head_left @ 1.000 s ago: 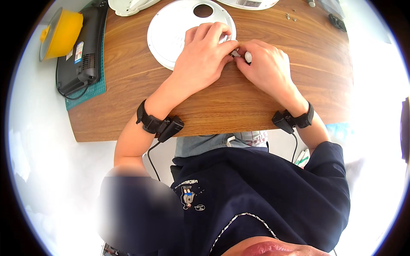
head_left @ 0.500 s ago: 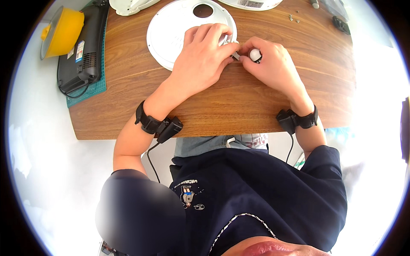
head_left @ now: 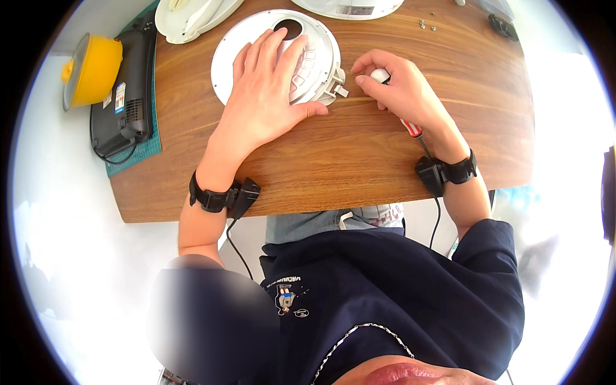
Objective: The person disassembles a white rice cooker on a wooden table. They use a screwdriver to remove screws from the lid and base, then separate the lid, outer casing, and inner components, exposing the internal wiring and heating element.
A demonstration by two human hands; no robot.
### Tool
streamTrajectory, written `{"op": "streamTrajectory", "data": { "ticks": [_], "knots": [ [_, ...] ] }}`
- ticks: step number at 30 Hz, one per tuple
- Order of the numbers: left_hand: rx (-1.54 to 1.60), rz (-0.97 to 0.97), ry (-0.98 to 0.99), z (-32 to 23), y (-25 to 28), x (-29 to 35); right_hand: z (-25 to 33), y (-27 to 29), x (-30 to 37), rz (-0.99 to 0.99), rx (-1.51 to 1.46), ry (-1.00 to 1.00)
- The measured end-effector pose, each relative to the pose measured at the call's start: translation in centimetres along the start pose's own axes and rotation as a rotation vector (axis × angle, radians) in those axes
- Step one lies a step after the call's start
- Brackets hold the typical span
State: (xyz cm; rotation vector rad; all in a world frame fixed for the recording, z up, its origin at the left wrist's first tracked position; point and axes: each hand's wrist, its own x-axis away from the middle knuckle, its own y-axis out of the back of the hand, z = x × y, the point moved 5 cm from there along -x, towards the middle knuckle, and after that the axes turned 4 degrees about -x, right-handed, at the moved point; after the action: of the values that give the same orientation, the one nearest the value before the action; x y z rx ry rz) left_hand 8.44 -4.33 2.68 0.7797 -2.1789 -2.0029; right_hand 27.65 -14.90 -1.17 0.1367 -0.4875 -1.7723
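My left hand [head_left: 260, 96] lies with fingers spread on a round white plastic cover [head_left: 224, 67]. Near its fingertips the cover has a round dark opening [head_left: 289, 28], and a row of rounded slots shows beside the fingers. A light-coloured hinge-like bracket [head_left: 335, 88] sticks out from the cover's right edge. Just right of the bracket, not touching it, my right hand [head_left: 410, 90] curls around a screwdriver [head_left: 411, 128]. Its red-and-white handle shows below the palm, a white end shows by the thumb, and the shaft points back toward my wrist.
Several small screws [head_left: 423, 25] lie at the far right, near a black object [head_left: 503, 27]. Two more white plastic parts, a left shell [head_left: 186, 22] and a right one [head_left: 350, 9], sit along the far side. At left, a yellow pot [head_left: 96, 70] adjoins a black appliance [head_left: 122, 102] on a green mat.
My left hand has left the bracket and spread out over the cover. My right fingers have come away from the bracket, and the screwdriver's handle now shows. The whole view has shifted slightly.
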Motion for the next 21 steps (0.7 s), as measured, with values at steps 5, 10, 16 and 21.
{"op": "streamTrajectory", "data": {
  "ticks": [5,10,16,21],
  "knots": [
    [-0.041,0.071,-0.009,-0.4,-0.1,-0.5,0.6,0.2,0.2,0.042,0.011,-0.055],
    [-0.082,0.071,-0.063,-1.0,-0.2,-0.9,0.6,0.2,0.5,-0.007,0.072,0.053],
    [-0.098,0.143,-0.090,-1.7,-0.3,-1.8,0.7,0.2,0.5,0.004,0.065,0.068],
    [-0.140,0.218,-0.129,-1.9,-0.3,-2.4,0.8,0.2,0.7,-0.008,0.073,0.084]
  ]
}}
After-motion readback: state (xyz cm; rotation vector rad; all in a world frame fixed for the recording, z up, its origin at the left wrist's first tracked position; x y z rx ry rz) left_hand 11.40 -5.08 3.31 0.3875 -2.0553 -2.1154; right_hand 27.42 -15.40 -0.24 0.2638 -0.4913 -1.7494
